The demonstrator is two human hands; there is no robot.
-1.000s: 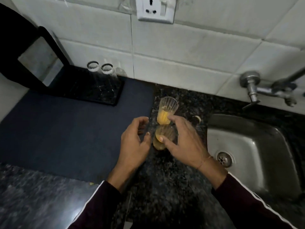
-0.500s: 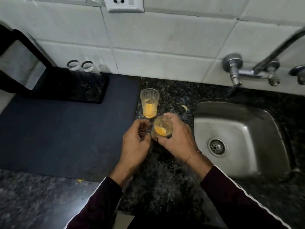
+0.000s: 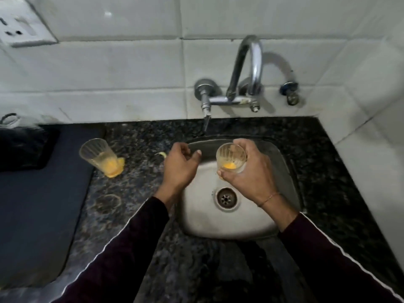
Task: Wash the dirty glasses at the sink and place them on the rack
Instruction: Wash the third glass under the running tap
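Right grip (image 3: 251, 171) round one glass (image 3: 231, 158); second glass (image 3: 99, 157) aside.

The glass in the right hand (image 3: 231, 157) is clear and ribbed with fine upright lines, a small pool of bright orange-yellow at its bottom; the second glass (image 3: 99, 157) on the counter is the same clear ribbed kind, with paler orange dregs. The counter (image 3: 142, 138) is black granite speckled with grey. The sink (image 3: 218, 221) is dull silver steel, and the tap (image 3: 247, 68) shiny chrome. The wall tiles (image 3: 131, 73) are white with grey seams. The mat (image 3: 37, 211) is plain dark navy. The sleeves (image 3: 122, 254) are deep maroon with a thin white stripe
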